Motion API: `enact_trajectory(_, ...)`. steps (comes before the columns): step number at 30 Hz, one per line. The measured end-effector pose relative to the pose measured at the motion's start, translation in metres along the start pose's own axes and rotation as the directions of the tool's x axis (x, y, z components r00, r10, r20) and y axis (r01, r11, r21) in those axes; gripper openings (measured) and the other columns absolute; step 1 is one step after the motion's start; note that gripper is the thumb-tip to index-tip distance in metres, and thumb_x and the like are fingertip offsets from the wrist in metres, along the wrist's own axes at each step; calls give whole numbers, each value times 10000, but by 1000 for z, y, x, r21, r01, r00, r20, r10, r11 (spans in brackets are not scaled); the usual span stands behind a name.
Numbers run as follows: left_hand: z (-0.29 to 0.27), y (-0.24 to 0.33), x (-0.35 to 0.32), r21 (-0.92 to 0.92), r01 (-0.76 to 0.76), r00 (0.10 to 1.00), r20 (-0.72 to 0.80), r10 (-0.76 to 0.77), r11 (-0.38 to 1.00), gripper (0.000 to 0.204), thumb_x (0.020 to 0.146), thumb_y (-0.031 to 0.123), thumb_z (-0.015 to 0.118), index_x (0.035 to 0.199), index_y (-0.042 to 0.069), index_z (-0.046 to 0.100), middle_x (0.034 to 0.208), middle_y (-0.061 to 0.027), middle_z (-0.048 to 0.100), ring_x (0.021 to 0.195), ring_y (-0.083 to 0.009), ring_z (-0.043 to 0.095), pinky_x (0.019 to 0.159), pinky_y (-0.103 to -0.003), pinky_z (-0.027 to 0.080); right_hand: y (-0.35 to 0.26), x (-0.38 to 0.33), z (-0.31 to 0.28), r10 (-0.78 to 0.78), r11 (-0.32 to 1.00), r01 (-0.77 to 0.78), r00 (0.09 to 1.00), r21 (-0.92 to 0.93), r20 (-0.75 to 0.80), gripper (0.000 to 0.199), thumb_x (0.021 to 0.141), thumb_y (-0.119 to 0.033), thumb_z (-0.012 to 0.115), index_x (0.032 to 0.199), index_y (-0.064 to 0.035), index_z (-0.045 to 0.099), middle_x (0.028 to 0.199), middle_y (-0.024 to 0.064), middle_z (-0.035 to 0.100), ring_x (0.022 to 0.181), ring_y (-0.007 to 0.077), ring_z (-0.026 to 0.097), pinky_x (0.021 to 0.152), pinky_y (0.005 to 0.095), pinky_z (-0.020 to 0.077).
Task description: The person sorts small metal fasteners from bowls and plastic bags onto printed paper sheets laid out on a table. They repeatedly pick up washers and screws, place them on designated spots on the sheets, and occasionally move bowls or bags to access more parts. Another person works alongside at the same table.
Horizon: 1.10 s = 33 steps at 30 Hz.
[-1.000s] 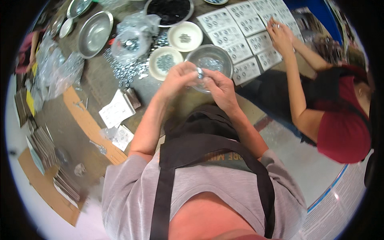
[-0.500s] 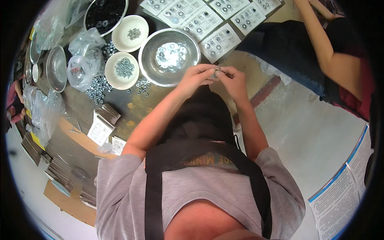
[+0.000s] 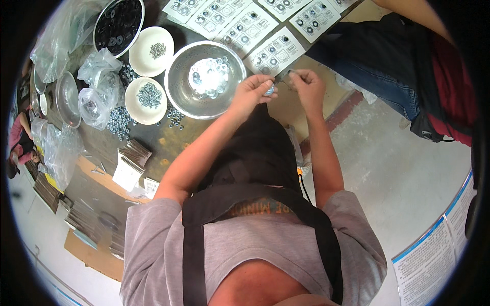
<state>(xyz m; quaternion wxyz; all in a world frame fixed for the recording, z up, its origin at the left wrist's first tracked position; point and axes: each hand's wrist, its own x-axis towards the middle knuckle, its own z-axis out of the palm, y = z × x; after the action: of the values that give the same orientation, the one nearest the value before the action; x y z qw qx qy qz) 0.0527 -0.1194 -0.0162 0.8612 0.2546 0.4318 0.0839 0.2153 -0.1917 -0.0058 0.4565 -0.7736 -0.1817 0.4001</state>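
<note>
My left hand is closed round shiny metal washers, held near the fingertips; how many there are is hidden. Just to the right, my right hand pinches a small dark piece, perhaps a washer, between thumb and forefinger. A gap separates the two hands. Beyond them lies a printed sheet with round outlines and small ring-shaped parts on it. Left of my left hand stands a steel bowl with bright flat washers inside.
Two cream bowls hold small screws and longer screws. A steel bowl of black washers stands behind. Loose nuts, plastic bags and stacked cards lie leftward. A person in dark trousers is close at right.
My hands have parted; before, they met over a small ring-shaped piece. The right hand has lifted slightly away toward the sheets. The person at right has shifted, and the whole view has moved a little.
</note>
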Motion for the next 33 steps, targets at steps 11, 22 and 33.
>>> enact_trajectory(11, 5, -6, -5, -264, 55, 998, 57, -41, 963, 202, 955, 174, 513, 1107, 57, 577, 993, -66, 645, 900, -137, 628, 786, -258, 514, 26, 66, 22, -366, 842, 347, 930, -413, 35, 116, 773, -143, 669, 836, -47, 691, 805, 116, 665, 690, 246, 641, 642, 334, 488)
enact_trajectory(22, 13, 10, 0, -164, -102, 991, -105, 86, 981, 270, 956, 167, 518, 1187, 38, 568, 1038, -74, 645, 917, -120, 616, 789, -241, 513, 5, 56, 28, -410, 815, 383, 911, -434, 33, 126, 789, -122, 664, 861, -20, 672, 837, 108, 648, 677, 227, 631, 637, 322, 486)
enact_trajectory(33, 2, 49, 10, -37, -278, 950, -161, 268, 960, 346, 958, 171, 513, 1256, -4, 528, 1073, -86, 639, 940, -130, 617, 769, -228, 507, -50, 70, 44, 10, 1000, -18, 939, 20, 344, 171, 788, -102, 682, 911, 16, 690, 744, 68, 663, 692, 127, 628, 643, 247, 483)
